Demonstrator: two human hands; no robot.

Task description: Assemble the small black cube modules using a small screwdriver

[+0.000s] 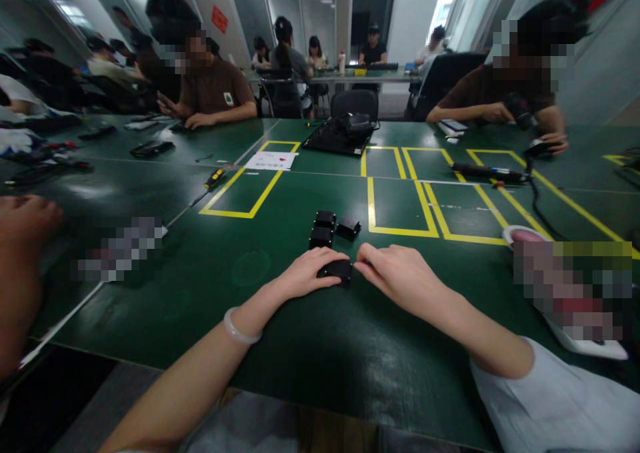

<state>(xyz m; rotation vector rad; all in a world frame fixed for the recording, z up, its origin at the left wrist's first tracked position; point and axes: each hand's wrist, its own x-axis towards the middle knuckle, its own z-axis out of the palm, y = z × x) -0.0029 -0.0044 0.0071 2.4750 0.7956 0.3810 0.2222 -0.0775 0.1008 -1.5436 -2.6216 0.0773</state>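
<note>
Currently pinching a black box (343, 267) between left hand (311, 269) thumb and fingers, toward the front edge of the desk (390, 373); curling right hand (403, 278) fingers together just beside it, cannot tell around what.

3 small black blocks (326, 220) sit grouped on the dark green bench (325, 353), which bears yellow tape outlines (404, 231). From the blocks, a black panel (325, 139) lies at 12 o'clock, white paper (270, 161) at 11, a yellow-black screwdriver (215, 179) at 10.

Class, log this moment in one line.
left hand: holding black block | right hand: at its right end | beyond: three black blocks
</note>
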